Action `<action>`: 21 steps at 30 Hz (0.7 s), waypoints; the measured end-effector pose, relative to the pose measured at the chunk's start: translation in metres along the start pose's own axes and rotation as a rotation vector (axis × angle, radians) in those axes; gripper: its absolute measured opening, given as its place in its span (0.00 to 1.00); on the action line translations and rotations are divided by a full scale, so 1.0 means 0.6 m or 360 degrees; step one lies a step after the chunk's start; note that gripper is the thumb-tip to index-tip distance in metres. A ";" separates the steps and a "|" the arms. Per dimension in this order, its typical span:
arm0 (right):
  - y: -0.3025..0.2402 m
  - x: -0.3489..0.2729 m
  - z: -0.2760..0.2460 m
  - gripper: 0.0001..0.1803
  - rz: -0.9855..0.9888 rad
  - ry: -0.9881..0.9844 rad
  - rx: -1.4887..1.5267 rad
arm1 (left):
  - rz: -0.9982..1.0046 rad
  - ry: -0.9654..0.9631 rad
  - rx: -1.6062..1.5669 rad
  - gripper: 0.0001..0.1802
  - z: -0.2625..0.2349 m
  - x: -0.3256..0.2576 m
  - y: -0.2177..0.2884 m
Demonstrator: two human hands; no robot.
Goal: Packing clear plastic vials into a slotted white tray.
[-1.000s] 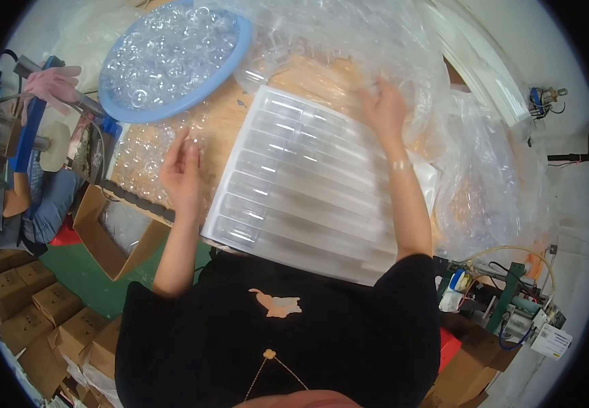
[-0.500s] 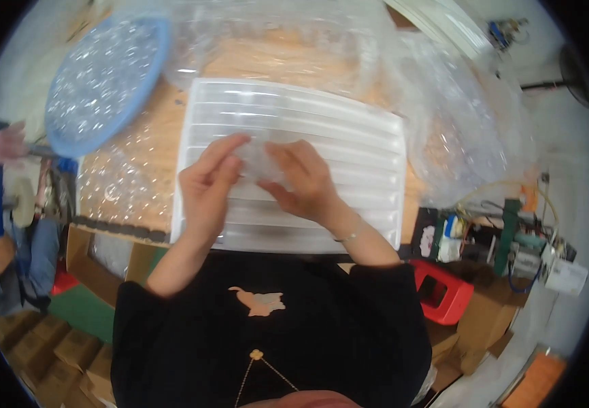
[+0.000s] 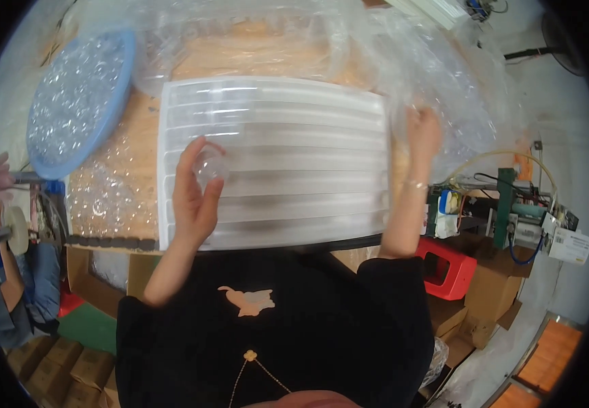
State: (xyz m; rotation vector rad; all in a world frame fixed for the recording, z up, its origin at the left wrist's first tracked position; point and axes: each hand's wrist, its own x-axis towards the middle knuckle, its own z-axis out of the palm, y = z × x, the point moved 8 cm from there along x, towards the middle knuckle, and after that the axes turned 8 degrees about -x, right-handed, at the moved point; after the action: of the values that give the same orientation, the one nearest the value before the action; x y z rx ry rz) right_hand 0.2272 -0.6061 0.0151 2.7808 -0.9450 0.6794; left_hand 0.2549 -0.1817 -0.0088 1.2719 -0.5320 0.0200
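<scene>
A wooden surface [image 3: 146, 130] carries a white ribbed tray [image 3: 308, 184], a blue basin [image 3: 122, 92] at its left. The right grip [image 3: 424, 132], its state unclear, is right of the tray; the left grip [image 3: 194, 204] grasps a clear round piece [image 3: 212, 167] above the tray.

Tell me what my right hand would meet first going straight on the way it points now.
Most likely the crumpled clear plastic just beyond; your right hand points away from you toward it. Depth is hard to judge, so they may already touch.
</scene>
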 end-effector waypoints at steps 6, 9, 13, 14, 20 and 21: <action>0.180 0.023 0.154 0.21 0.0126 -0.0371 -0.0545 | -0.0166 -0.0107 0.0220 0.34 0.001 0.000 -0.026; 0.084 0.026 0.083 0.14 0.0125 -0.0308 0.0266 | -0.0254 0.0050 -0.0048 0.34 -0.005 -0.001 -0.025; -0.235 -0.121 -0.034 0.12 -0.0551 -0.1045 0.1871 | -0.0391 -0.0091 0.0017 0.31 -0.006 -0.005 -0.035; -0.306 -0.166 -0.068 0.20 -0.0682 -0.1262 0.1616 | -0.0419 -0.0089 -0.0028 0.29 -0.005 -0.005 -0.036; -0.413 -0.213 -0.147 0.22 -0.1528 -0.0735 0.1937 | -0.0523 -0.0201 -0.0047 0.22 -0.018 -0.005 -0.026; -0.418 -0.212 -0.154 0.22 -0.1533 -0.0740 0.1946 | -0.0639 -0.0287 -0.0113 0.21 -0.016 -0.010 -0.031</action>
State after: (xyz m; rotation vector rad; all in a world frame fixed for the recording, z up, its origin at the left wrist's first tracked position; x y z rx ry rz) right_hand 0.2548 -0.3127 0.0457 3.7815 1.2945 0.4765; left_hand 0.2585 -0.1770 -0.0296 1.2983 -0.4190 -0.4491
